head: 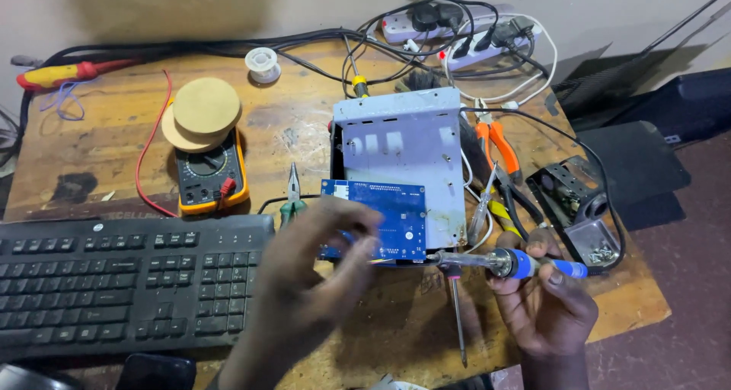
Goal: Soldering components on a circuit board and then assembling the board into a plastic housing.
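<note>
**A:** Head view first. How much room is there around the work?

**B:** Little. The wooden table (pixel 99 143) is crowded: a black keyboard (pixel 114 283) fills the 8 o'clock side, a yellow multimeter (pixel 211 173) with two round wooden discs (pixel 202 112) sits at 10 o'clock, power strips (pixel 457 28) and tangled cables run along 12 o'clock. The table's right edge drops off near 4 o'clock, just past a soldering-iron stand (pixel 575 200).

**A:** And the hands?

**B:** The right hand (pixel 544 299), at 5 o'clock, is closed around a blue-handled soldering iron (pixel 525 264), held level, its tip pointing left toward the blue circuit board (pixel 388 215). The left hand (pixel 316 272) (blurred) covers the board's lower-left corner; whether it grips the board I cannot tell.

**A:** Where does the board lie?

**B:** Centre, on the front edge of a grey metal chassis (pixel 403 150). Orange-handled pliers (pixel 499 143) lie at its 3 o'clock; a screwdriver (pixel 457 306) lies below.
</note>
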